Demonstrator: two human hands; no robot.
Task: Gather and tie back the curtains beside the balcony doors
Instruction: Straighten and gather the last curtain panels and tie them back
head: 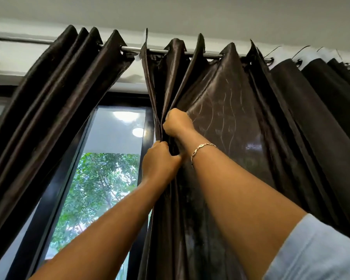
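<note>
Gathering: the right hand (pixel 177 123) is a closed fist round the front folds of the right curtain (pixel 230 118), well below the rod (pixel 133 49); the left hand (pixel 160 160) pinches the same bunch just under it, further from the rod
Why held so: 2 grips stacked on the leading edge probably keep the pleats together, so the cloth can be drawn toward the rod's right end as 1 bundle and not fold by fold
Right curtain: brown and shiny, hung by rings right of the rod's middle; only its front edge is bunched, the rest lies in wide folds toward the rod's right end
Left curtain (pixel 55 93): hung from the rod's left half, drawn into tight pleats that sweep down and away leftward; whether it is tied I cannot tell, the lower part is out of view
Glass door (pixel 109 158): below the rod's middle, showing in the gap between the 2 curtains, with a dark frame, green trees beyond and lamp glare on the pane
Black curtain (pixel 321 98): a duller panel at the rod's right end, just beside the brown one; the gathered cloth will likely crowd against it
In the way: loose threads near the rod's right end might catch the rings; no cord or tie-back shows anywhere below the rod
On the arms: a chain bracelet (pixel 202 149) on the right wrist, a pale blue sleeve (pixel 321 249) far below the rod
Stage: gathering looks only begun on this side, tying not yet done
</note>
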